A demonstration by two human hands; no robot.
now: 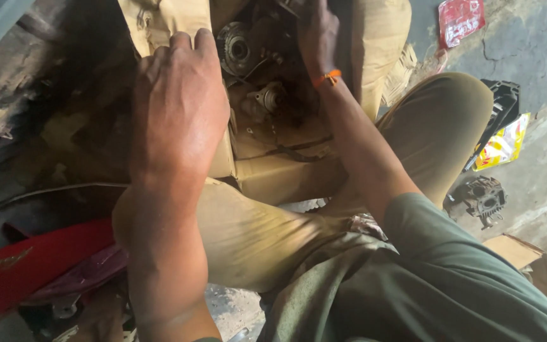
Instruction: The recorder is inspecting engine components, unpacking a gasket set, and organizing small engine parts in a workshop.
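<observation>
A greasy metal engine assembly (254, 69) with a round bearing and a small shaft sits between my knees, partly wrapped in tan cloth. My left hand (175, 107) rests palm-down on its left side, fingers curled over the edge; what the fingers hold is hidden. My right hand (316, 31), with an orange band at the wrist, reaches into the top of the assembly, fingers closed around a dark part that I cannot make out.
Khaki trouser legs (432, 126) frame the work. A red panel (33, 266) lies at lower left. A dark engine part (482, 199), a yellow packet (504, 142), a red packet (460, 22) and a cardboard box (520, 253) lie on the concrete floor at right.
</observation>
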